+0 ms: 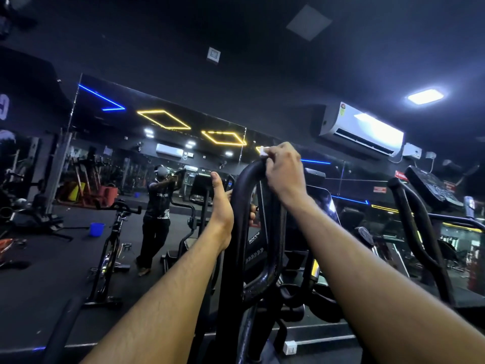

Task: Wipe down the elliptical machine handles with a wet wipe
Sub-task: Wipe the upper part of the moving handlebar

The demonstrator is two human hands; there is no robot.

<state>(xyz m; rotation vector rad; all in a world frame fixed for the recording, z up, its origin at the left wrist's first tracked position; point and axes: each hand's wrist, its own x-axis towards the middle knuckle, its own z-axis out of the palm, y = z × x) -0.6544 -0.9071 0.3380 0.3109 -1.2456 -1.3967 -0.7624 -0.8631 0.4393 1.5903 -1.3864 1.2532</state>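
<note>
One head-worn view looks forward and slightly upward, close behind the elliptical handle (pixel 252 206), toward a mirrored wall (pixel 162 164).

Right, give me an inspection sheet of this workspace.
Surface: dark gym floor.
Job's things: black looped elliptical handle; small white wet wipe at its top.
Clutter: blue bucket on the floor.
Hands: left hand grips the handle's side; right hand presses the wipe on top.
Cables: wires by wall sockets.
Surroundings: wall mirror, white air conditioner, black exercise bike.
</note>
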